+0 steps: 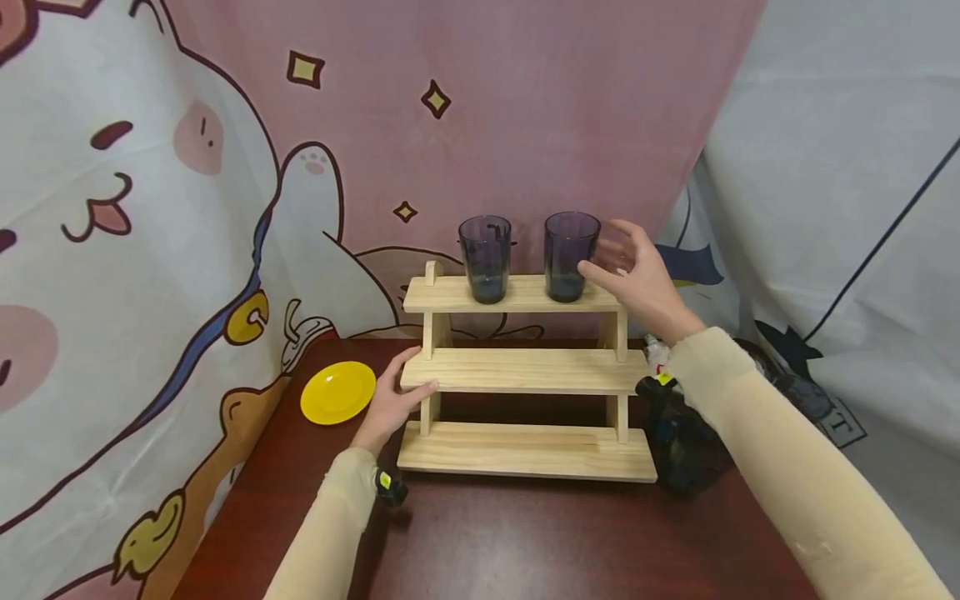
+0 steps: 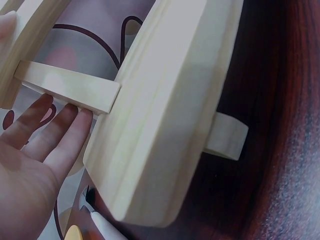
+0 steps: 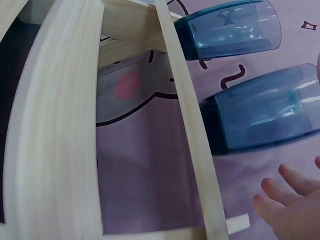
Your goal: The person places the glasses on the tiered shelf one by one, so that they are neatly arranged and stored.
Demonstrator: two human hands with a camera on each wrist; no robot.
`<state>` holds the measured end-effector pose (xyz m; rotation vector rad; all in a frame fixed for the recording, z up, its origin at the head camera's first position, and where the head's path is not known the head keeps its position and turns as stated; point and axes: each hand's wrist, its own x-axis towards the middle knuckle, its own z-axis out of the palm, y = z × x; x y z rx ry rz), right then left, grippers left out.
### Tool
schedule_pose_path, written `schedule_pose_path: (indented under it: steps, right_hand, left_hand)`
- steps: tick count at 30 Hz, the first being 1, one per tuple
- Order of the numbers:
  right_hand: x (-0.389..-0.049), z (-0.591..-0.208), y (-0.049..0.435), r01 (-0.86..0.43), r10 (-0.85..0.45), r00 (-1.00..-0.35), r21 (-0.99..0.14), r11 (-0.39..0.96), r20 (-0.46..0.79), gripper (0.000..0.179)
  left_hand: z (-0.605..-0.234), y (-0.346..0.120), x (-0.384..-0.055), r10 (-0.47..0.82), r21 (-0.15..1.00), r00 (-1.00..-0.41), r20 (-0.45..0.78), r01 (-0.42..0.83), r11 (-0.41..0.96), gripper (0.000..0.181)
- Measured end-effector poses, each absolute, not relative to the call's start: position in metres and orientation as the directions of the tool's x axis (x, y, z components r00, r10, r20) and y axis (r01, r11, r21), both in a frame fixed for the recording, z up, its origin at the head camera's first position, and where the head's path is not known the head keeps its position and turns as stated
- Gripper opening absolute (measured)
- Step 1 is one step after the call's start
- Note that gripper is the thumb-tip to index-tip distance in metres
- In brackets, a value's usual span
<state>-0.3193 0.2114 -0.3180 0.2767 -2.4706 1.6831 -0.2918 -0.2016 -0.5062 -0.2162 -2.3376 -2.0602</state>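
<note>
A three-tier wooden shelf (image 1: pixel 525 370) stands on a dark red-brown table (image 1: pixel 525 533). On its top tier two purple-blue tumblers, a left glass (image 1: pixel 487 258) and a right glass (image 1: pixel 566 258), stand upright and apart. My left hand (image 1: pixel 390 402) holds the left end of the middle tier, the thumb at the front edge. In the left wrist view its fingers (image 2: pixel 65 135) touch a wooden upright (image 2: pixel 70 85). Beside the right glass is my right hand (image 1: pixel 641 279), fingers spread and curved. The right wrist view shows a gap between those fingers (image 3: pixel 285 192) and the nearer glass (image 3: pixel 265 110).
A yellow plate (image 1: pixel 338 392) lies left of the shelf. To the right sits a dark, crumpled bag-like thing (image 1: pixel 682 450), partly behind the right sleeve, with a small white object (image 1: pixel 657 353) close by. Printed cloth (image 1: pixel 562 100) hangs behind the table.
</note>
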Motion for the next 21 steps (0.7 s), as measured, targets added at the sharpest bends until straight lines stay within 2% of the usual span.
schedule_pose_path:
  steps: [10,21]
  right_hand:
    - [-0.281,-0.334,0.24,-0.311,-0.094,-0.95,-0.869,0.386,0.298,0.086]
    - [-0.239,-0.354,0.271,-0.342,-0.106,-0.936,-0.794,0.502,0.336,0.087]
  left_hand:
    - [-0.508,-0.202,-0.293,0.094,0.986,-0.991,0.094,0.106,0.126,0.07]
    - [-0.509,-0.203,-0.294,0.086,0.984,-0.992,0.09,0.102,0.147,0.07]
